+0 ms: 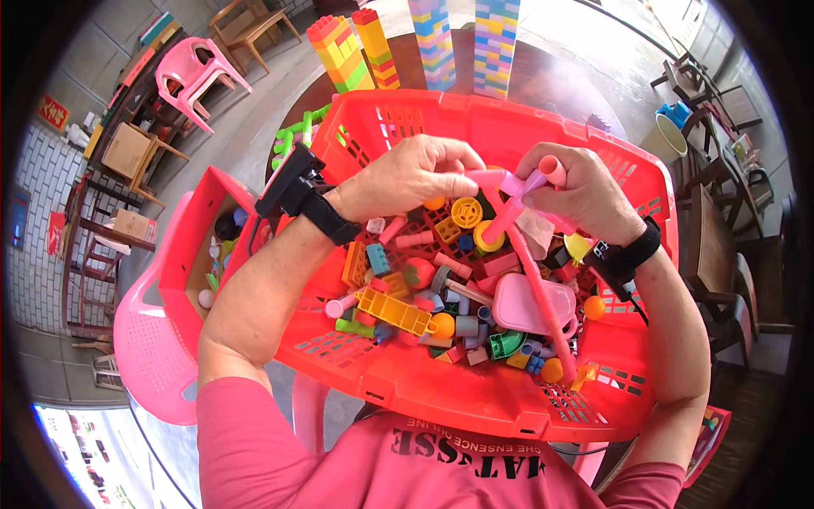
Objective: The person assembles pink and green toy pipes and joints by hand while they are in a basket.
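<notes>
Above a red plastic basket (398, 386), both hands hold a toy pipe assembly of pink tubes joined at a purple connector (514, 184). My left hand (415, 172) is closed, pinching the end of a short pink tube (486, 178) on the connector's left side. On the other side my right hand (577, 188) is closed around the connector, with a pink tube end (553, 168) sticking up by its fingers. From this joint a long pink tube (543, 305) slants down over the toys toward the basket's near right. The fingertips partly hide the joint.
The basket holds a pink lidded box (534, 303), a yellow toy piece (394, 312), and several blocks and pipes. Block towers (432, 47) stand on the table behind it. At left are a red box (182, 263) and a pink chair (153, 356).
</notes>
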The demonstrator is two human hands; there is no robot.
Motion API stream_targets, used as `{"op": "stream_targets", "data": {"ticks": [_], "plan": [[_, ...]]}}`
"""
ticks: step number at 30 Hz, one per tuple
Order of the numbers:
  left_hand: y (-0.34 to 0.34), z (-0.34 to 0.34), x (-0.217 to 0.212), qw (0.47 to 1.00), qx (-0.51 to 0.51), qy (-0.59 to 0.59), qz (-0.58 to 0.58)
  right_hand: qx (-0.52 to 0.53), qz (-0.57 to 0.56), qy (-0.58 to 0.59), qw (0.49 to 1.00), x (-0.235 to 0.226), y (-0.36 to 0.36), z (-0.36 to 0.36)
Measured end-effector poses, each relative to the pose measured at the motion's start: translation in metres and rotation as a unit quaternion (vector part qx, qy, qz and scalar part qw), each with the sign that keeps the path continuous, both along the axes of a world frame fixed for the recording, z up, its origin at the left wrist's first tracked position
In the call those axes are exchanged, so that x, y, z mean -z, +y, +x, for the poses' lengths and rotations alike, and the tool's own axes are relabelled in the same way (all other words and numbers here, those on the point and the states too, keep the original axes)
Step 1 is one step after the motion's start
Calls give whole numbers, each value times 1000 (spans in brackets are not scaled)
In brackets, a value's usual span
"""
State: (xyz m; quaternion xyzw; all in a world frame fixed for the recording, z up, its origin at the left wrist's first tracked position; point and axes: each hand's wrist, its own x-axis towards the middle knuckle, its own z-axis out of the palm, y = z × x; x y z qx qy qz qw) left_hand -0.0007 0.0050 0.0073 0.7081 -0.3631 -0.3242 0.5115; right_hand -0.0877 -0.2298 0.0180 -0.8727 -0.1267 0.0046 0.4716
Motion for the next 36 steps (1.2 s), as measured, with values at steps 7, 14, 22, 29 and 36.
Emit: {"op": "stream_targets", "data": {"ticks": [7, 14, 22, 29, 36], "plan": [[-3, -8, 5, 966, 49, -249, 54, -24, -33, 20, 999, -9, 6, -7], [-5, -2, 4, 997, -53, -11, -47, -11, -31, 6, 999, -9, 5, -6], [-2, -2, 0, 959, -1, -282, 12, -29, -9, -32, 999, -5, 5, -4], [1, 2, -5, 965, 6, -260, -26, -11, 22, -23, 999, -7, 4, -7], [1, -4, -12, 965, 20, -260, -4, -20, 71, -39, 996, -6, 8, -8]]}}
